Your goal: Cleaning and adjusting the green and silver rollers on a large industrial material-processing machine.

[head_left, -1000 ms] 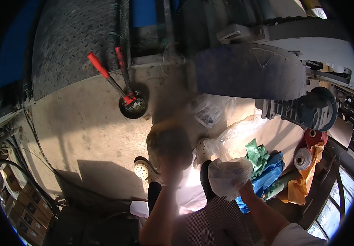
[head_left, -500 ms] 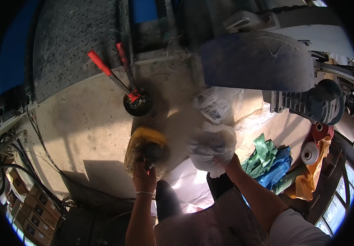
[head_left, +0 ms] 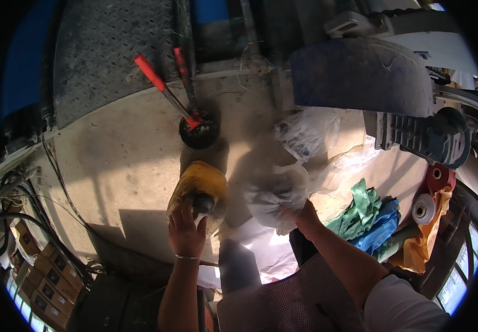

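My left hand (head_left: 187, 229) has its fingers spread over the near side of a yellow, grimy plastic container (head_left: 205, 172). A dark round piece (head_left: 203, 203) lies at the container's near part, right beside my fingertips; I cannot make out what it is. Gathered in my right hand (head_left: 303, 217) is the near side of a translucent plastic bag (head_left: 277, 191), crumpled and bulging. What the bag contains is blurred. Beyond the container stands a small black bucket (head_left: 199, 135), out of which two red-handled tools (head_left: 150, 72) lean.
Another clear plastic bag (head_left: 308, 133) lies on the floor under a dark blue machine guard (head_left: 360, 77). Green cloth (head_left: 360, 205), blue cloth (head_left: 380, 224) and rolls of material (head_left: 423, 209) are at right. Cables (head_left: 64, 191) and cardboard boxes (head_left: 50, 290) line the left.
My left hand's fingers have spread from a closed grip near the dark piece. My right hand and the bag have shifted slightly left. The whole view has shifted a little.
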The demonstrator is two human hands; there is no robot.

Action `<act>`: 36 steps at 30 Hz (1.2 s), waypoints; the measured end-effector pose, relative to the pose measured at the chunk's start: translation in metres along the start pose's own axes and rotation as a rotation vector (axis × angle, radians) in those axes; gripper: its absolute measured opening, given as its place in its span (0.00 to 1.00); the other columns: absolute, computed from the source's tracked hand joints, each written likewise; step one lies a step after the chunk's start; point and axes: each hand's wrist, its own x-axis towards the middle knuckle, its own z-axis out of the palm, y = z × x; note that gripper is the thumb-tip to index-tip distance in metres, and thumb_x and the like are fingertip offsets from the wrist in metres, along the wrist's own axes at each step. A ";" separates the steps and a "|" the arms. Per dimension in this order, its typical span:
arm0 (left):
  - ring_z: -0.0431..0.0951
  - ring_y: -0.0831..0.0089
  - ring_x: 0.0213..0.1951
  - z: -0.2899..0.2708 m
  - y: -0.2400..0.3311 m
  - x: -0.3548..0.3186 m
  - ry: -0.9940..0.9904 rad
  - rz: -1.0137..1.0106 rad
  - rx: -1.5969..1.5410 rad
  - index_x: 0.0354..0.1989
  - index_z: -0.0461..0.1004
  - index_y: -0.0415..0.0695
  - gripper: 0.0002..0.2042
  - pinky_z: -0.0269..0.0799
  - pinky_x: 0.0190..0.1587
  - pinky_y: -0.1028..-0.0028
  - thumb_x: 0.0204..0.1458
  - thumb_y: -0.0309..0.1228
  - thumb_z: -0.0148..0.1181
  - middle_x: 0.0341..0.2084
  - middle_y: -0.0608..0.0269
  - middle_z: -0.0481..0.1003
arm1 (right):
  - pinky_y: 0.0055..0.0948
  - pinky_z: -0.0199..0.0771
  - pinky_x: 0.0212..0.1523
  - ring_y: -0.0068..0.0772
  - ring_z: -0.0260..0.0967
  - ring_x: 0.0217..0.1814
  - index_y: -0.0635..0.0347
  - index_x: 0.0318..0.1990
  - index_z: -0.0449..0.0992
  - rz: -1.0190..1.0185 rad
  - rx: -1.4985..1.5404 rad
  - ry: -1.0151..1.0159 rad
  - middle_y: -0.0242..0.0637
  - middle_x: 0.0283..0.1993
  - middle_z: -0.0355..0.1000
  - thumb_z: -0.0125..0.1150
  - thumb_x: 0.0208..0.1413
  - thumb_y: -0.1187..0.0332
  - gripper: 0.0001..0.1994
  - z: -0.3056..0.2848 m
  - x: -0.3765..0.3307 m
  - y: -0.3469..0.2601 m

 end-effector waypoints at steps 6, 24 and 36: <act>0.70 0.55 0.44 0.004 -0.003 0.030 -0.091 0.314 0.136 0.49 0.67 0.45 0.29 0.69 0.44 0.60 0.34 0.35 0.69 0.43 0.55 0.67 | 0.30 0.71 0.46 0.26 0.69 0.44 0.64 0.51 0.66 -0.117 -0.009 -0.050 0.37 0.44 0.71 0.66 0.47 0.69 0.24 0.025 0.014 0.013; 0.76 0.58 0.20 0.033 -0.003 0.040 0.054 0.041 0.196 0.33 0.69 0.39 0.27 0.74 0.22 0.62 0.38 0.53 0.63 0.23 0.53 0.73 | 0.41 0.68 0.50 0.51 0.70 0.50 0.66 0.52 0.61 -0.314 -0.739 -0.228 0.55 0.45 0.70 0.67 0.37 0.58 0.34 0.094 0.101 0.017; 0.73 0.71 0.19 0.012 -0.011 0.029 0.183 0.529 0.295 0.22 0.70 0.50 0.14 0.70 0.19 0.72 0.40 0.47 0.62 0.20 0.65 0.69 | 0.35 0.68 0.51 0.42 0.69 0.51 0.65 0.52 0.67 -0.289 -0.814 -0.518 0.48 0.47 0.71 0.62 0.39 0.59 0.30 0.089 0.128 -0.042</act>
